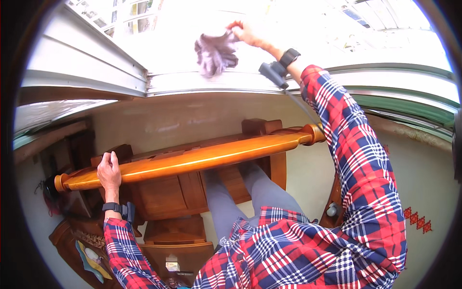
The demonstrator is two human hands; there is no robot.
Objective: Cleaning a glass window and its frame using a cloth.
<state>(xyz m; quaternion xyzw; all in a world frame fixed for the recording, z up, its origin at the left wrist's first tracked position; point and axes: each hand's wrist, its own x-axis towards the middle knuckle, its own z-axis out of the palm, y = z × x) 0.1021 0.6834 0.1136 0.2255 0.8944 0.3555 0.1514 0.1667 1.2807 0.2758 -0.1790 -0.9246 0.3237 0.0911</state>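
Note:
A crumpled purplish-grey cloth (216,53) dangles from my right hand (243,33), whose fingers are closed on its upper edge. The hand is stretched out ahead, above the pale window ledge, against bright light. My left hand (109,171) grips the glossy wooden top rail (207,156) near its left end. That rail belongs to a brown bench and runs across in front of my body. The undersides of the left hand's fingers are hidden behind the rail.
An open window with a white frame (91,53) spans the far side. Below, wooden seat panels (161,195) surround my legs (240,192). A small box (172,264) lies on wooden furniture at the bottom. Red patterned decorations (417,220) mark the right wall.

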